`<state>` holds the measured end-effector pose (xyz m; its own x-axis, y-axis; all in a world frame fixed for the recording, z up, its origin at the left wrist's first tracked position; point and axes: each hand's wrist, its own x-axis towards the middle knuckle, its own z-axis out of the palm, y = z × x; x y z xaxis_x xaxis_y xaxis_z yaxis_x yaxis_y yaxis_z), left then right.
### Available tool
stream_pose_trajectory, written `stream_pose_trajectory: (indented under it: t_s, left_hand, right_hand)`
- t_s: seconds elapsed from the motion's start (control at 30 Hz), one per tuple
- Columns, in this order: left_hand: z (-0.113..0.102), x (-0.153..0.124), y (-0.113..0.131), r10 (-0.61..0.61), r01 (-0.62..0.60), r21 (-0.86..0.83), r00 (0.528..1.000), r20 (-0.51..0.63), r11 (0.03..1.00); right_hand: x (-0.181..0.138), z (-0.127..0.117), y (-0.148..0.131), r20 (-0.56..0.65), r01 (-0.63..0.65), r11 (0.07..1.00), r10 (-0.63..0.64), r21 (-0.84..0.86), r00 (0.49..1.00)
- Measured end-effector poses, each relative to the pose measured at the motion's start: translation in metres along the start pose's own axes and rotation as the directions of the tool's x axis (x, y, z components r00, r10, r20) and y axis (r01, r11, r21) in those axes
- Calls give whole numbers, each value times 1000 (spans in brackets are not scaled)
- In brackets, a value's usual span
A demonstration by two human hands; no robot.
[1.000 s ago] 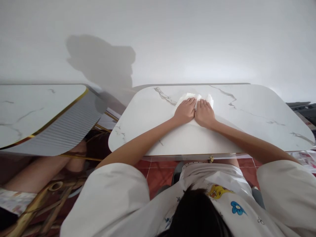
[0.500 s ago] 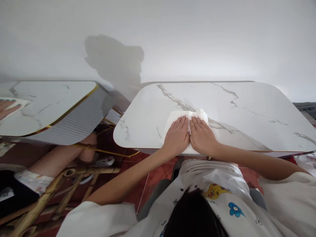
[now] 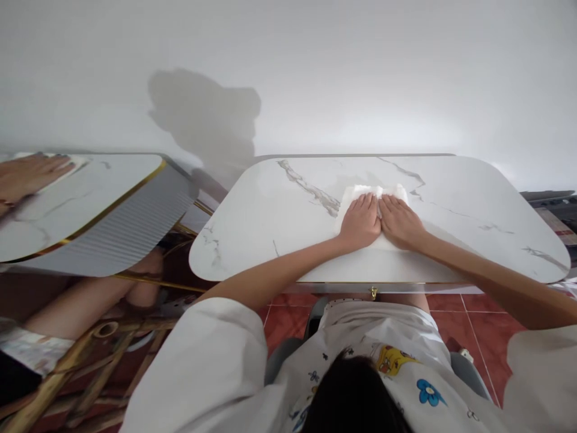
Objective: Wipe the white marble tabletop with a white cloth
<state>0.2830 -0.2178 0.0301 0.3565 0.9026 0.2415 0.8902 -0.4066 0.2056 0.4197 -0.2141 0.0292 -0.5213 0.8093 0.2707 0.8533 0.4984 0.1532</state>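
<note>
A white cloth (image 3: 360,193) lies on a white marble-patterned table (image 3: 288,240). My left hand (image 3: 360,221) and my right hand (image 3: 400,220) rest side by side on it, palms down, fingers stretched flat toward the wall. Both hands press the cloth against the tabletop, right of the table's middle. Most of the cloth is hidden under my hands; only its far edge shows beyond my fingertips.
A second marble table with a gold rim (image 3: 90,204) stands to the left, where another person's hand (image 3: 27,174) lies on a cloth. That person's leg (image 3: 81,307) and a bamboo chair frame (image 3: 76,361) are below it. A white wall rises behind; red tiles cover the floor.
My two hands pulled the cloth toward me, then pushed it away again and to the right. The other person's hand has moved further onto the left table.
</note>
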Motion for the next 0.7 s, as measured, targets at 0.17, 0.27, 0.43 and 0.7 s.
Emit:
stream_pose_trajectory:
  t_s: [0.17, 0.27, 0.43, 0.7]
  left_hand:
    - [6, 48, -25, -78, 79, 30, 996, -48, 996]
    - [7, 70, -49, -127, 130, 42, 989, -78, 991]
    - [11, 105, -90, -131, 146, 82, 978, -163, 986]
    - [18, 160, -90, -157, 166, 47, 976, -149, 985]
  right_hand:
    - [58, 13, 26, 9, 85, 996, -85, 16, 996]
    - [96, 23, 32, 36, 114, 992, -116, 59, 993]
    - [152, 41, 35, 26, 109, 990, -112, 85, 993]
    - [184, 54, 73, 11, 62, 992, -63, 107, 998]
